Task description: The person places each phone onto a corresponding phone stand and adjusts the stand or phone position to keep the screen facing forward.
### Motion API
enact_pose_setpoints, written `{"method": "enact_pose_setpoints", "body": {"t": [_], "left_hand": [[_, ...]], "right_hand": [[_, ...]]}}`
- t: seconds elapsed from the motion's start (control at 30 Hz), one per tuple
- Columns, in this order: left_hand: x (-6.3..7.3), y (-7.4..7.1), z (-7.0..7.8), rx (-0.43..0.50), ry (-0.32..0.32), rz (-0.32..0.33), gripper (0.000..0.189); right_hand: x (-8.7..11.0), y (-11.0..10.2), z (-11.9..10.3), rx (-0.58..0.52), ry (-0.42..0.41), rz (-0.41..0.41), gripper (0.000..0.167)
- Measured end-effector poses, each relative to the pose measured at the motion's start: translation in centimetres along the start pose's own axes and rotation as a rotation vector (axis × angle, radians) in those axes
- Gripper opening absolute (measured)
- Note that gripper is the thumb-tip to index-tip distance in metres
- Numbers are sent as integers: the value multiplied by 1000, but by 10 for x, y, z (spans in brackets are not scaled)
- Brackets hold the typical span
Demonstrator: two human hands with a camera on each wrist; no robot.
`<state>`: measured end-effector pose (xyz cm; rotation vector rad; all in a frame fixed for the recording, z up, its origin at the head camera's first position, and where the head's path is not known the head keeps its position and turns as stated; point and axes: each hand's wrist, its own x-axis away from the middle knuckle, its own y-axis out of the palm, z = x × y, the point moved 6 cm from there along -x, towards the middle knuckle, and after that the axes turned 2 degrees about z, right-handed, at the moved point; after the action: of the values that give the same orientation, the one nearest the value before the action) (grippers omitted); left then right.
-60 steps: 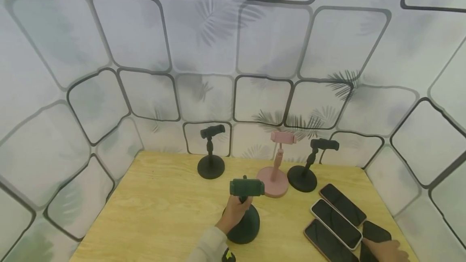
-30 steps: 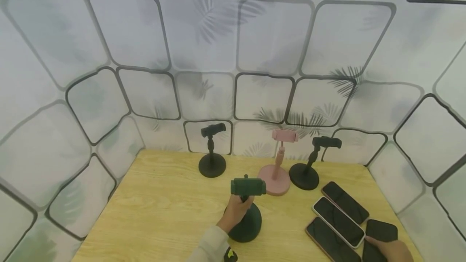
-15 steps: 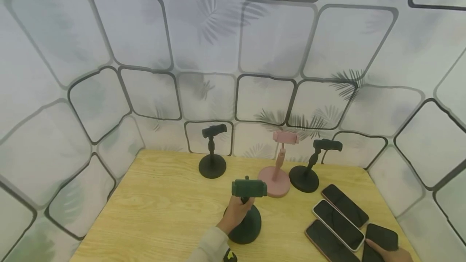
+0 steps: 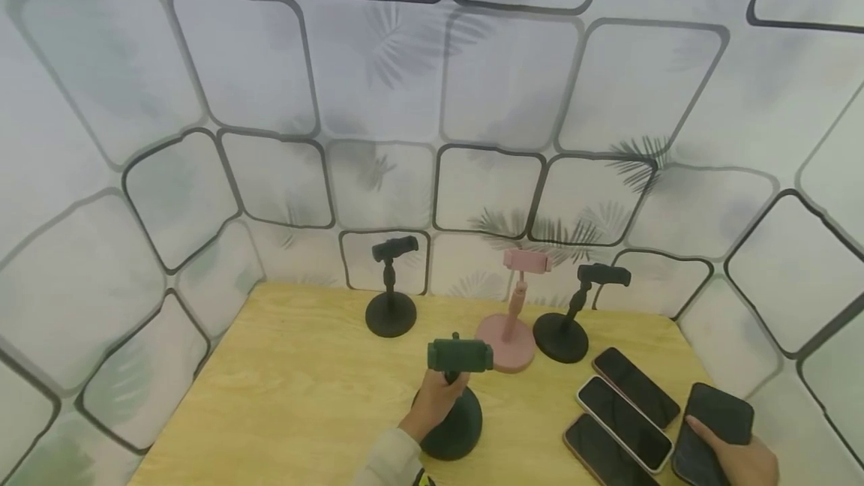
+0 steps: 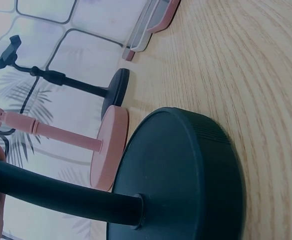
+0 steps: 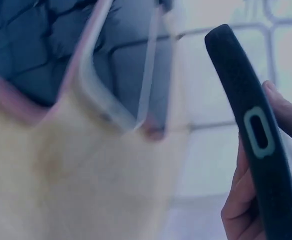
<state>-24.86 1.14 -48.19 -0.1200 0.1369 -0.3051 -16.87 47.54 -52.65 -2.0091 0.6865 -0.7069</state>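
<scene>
My left hand [image 4: 435,402] grips the stem of a dark green phone stand [image 4: 460,355]; its round base [image 5: 170,170] appears to rest on the table in the left wrist view. At the front right, my right hand [image 4: 748,459] holds a phone in a dark case [image 4: 721,405], thumb on one face. The right wrist view shows this phone [image 6: 273,185] edge-on, raised off the table, with fingers behind it. Just left of it lie three phones side by side: a top one [image 4: 637,387], a white-edged one [image 4: 624,424] and a lower one [image 4: 604,450], partly cut off.
A black phone stand [image 4: 391,314] stands at the back of the wooden table [image 4: 290,381]. Further right are a pink phone stand [image 4: 506,342], close behind the green one, and another black stand [image 4: 562,337]. Patterned fabric walls [image 4: 378,178] enclose the back and sides.
My right hand has picked up the dark-cased phone, which lay beside the other phones, and raised it slightly. The left hand still grips the green stand in place.
</scene>
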Motion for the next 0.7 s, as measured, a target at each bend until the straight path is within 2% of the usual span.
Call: {"method": "enact_pose_setpoints", "body": {"t": [0.1, 0.2, 0.3, 0.37, 0.47, 0.53, 0.6, 0.7], "left_hand": [[1, 0, 1, -11, -2, -4, 10], [1, -1, 3, -26, 11, -5, 10], [1, -1, 4, -34, 17, -13, 9], [1, -1, 4, -33, 18, -14, 9], [0, -1, 4, -28, 22, -14, 9], [-1, -1, 3, -18, 20, -11, 11], [-1, -1, 3, -6, 22, -12, 13], [-2, -1, 1, 11, 22, -17, 13]], "right_hand": [[16, -9, -25, -149, -46, 63, 83], [33, -18, -53, -305, -65, 56, 78], [50, -20, -80, -515, -59, -45, 68], [61, -21, -99, -649, -90, -114, 53], [80, -22, -129, -891, -219, -255, 24], [94, -23, -149, -998, -338, -341, 12], [108, -24, -166, -1110, -440, -427, 16], [129, -26, -188, -1165, -540, -473, 20]]}}
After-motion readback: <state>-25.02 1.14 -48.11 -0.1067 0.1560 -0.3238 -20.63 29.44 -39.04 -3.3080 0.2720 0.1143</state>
